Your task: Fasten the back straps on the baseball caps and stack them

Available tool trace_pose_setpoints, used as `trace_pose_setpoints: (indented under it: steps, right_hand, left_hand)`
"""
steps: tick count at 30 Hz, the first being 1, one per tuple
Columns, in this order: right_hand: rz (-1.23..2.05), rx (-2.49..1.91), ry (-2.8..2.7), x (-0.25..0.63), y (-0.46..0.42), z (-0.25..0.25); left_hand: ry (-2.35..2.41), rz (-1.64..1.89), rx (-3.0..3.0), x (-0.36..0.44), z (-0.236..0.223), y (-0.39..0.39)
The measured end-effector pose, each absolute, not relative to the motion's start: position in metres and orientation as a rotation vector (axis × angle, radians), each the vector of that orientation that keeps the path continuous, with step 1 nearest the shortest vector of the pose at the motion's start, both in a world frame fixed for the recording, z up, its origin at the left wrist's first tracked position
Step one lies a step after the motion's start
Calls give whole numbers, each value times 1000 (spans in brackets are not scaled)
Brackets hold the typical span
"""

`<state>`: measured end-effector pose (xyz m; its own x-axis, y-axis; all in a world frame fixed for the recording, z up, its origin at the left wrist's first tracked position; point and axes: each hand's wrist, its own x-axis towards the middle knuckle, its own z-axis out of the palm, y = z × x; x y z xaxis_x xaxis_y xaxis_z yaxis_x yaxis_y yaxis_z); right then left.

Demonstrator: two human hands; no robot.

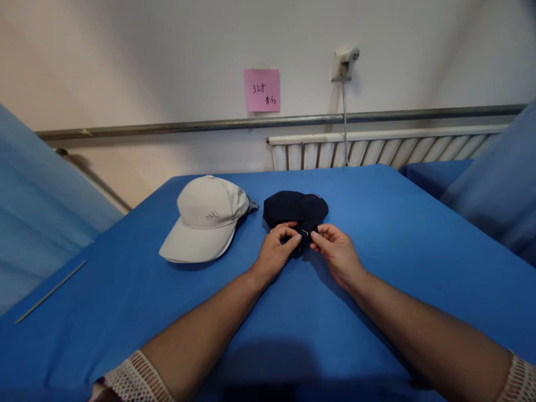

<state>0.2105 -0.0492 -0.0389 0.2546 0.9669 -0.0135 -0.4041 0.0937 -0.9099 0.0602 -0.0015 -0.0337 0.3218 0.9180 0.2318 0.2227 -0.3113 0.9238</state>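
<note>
A dark navy cap (pixel 288 206) lies on the blue-covered table in front of me, its strap end with a small light buckle or mark turned toward me. My left hand (pixel 277 245) pinches the left side of this strap between thumb and fingers. From the other side, my right hand (pixel 335 251) grips the strap's right side, thumb on top. The fingers hide part of the strap. Left of the dark cap sits a light beige cap (pixel 209 209), brim toward me, with a small striped logo; another brim and darker fabric show beneath it.
A thin stick (pixel 50 292) lies at the left on the blue table cover (pixel 419 268). Behind the table are a white radiator (pixel 377 148), a metal rail (pixel 188 127), a plugged socket (pixel 342 66) with a cord and a pink note (pixel 262 90). Blue curtains (pixel 33 212) hang on both sides.
</note>
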Motion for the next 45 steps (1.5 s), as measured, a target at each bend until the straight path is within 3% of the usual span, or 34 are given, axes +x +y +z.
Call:
trace_pose_setpoints:
  steps: [9, 15, 20, 45]
  right_hand:
    - [1200, -959, -751, 209, -50, -38]
    - [1239, -846, -604, 210, -50, -40]
    - [1301, -778, -553, 210, -50, -38]
    - [1298, -791, -636, 209, -52, -41]
  left_hand:
    - [1085, 1116, 1789, 61, -38, -2]
    - [1063, 1288, 2263, 59, -27, -12]
    - [1045, 1209, 2583, 58, -22, -17]
    - [1036, 1279, 2616, 61, -23, -19]
